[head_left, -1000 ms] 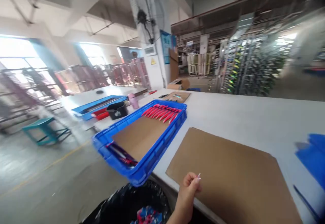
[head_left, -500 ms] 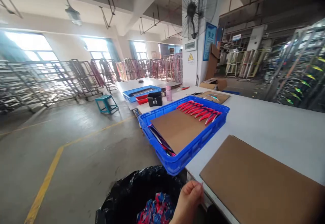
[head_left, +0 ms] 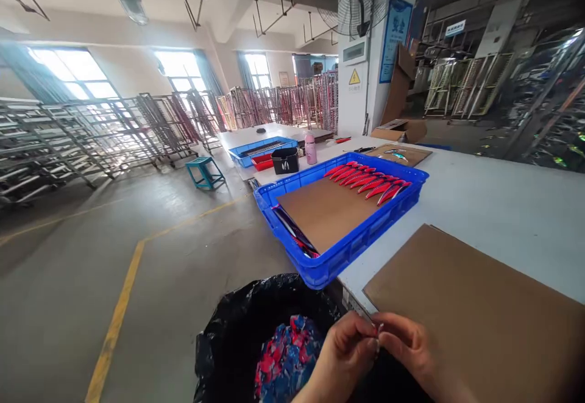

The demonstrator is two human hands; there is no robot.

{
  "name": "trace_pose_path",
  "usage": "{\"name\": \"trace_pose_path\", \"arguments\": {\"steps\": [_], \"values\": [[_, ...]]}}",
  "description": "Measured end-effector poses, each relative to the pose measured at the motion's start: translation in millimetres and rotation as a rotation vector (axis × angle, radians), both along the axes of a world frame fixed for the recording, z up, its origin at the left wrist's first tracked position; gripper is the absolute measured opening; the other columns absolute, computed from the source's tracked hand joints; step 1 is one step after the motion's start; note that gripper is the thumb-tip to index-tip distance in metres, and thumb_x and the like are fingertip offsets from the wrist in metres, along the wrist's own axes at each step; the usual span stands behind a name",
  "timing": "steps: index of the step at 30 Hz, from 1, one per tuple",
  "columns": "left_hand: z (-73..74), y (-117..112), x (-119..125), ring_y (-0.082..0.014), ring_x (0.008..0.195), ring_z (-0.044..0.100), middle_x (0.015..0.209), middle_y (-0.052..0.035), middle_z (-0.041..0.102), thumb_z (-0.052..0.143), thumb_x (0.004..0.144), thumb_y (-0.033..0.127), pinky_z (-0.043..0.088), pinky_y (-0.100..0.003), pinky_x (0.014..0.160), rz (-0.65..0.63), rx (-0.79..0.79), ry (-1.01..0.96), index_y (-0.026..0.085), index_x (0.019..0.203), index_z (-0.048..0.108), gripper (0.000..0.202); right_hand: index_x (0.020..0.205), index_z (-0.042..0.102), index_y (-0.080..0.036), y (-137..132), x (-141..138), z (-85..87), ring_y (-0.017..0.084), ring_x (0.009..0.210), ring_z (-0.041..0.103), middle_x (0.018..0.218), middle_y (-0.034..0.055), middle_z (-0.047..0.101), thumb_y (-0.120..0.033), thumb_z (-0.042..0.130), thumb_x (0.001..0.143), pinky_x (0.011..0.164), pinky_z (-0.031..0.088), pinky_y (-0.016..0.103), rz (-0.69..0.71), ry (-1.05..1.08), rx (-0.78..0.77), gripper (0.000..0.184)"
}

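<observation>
The long white table ran off to the right, and everything else sat in relation to it. A brown cardboard sheet lay flat on its near end; farther along, a blue crate overhung the table's near edge, with red lures in a row on its cardboard liner. Below the table's corner stood a black bin bag of red and blue scraps. Over that bag, just off the table's edge, the left hand and right hand met fingertip to fingertip, both pinched narrowly on a thin wire piece, too small to identify. Working over the bag looked wise: a short, firm pinch near the tip, so that scraps fall in.
</observation>
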State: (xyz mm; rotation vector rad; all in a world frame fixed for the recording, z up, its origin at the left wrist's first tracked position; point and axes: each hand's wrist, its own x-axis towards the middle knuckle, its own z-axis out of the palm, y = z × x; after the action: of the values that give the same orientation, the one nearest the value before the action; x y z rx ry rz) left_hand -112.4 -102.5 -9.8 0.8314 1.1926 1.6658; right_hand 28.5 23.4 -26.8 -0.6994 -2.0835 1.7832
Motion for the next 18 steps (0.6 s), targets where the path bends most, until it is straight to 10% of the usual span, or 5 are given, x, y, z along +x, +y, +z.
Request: {"name": "trace_pose_path", "arguments": {"steps": [9, 18], "values": [[-28.4, 16.2, 17.5, -0.0075, 0.058, 0.051, 0.072, -0.0001, 0.062, 0.084, 0.066, 0.044, 0.037, -0.021, 0.059, 0.069, -0.132, -0.498, 0.016, 0.092, 0.072, 0.040, 0.091, 0.074, -0.025, 14.1, -6.0, -37.0, 0.021, 0.066, 0.056, 0.070, 0.0007, 0.063, -0.062, 0.061, 0.089, 0.057, 0.045, 0.027, -0.068, 0.176, -0.215, 0.040], [-31.6, 43.5, 29.3, -0.0040, 0.056, 0.057, 0.076, -0.0013, 0.066, 0.082, 0.073, 0.036, 0.042, -0.014, 0.052, -0.001, -0.149, -0.533, 0.016, 0.101, 0.068, 0.038, 0.101, 0.074, -0.023, 21.7, -8.6, -47.9, 0.025, 0.091, 0.064, 0.101, 0.0050, 0.069, -0.037, 0.056, 0.087, 0.080, 0.053, 0.030, -0.170, 0.287, 0.059, 0.026]]}}
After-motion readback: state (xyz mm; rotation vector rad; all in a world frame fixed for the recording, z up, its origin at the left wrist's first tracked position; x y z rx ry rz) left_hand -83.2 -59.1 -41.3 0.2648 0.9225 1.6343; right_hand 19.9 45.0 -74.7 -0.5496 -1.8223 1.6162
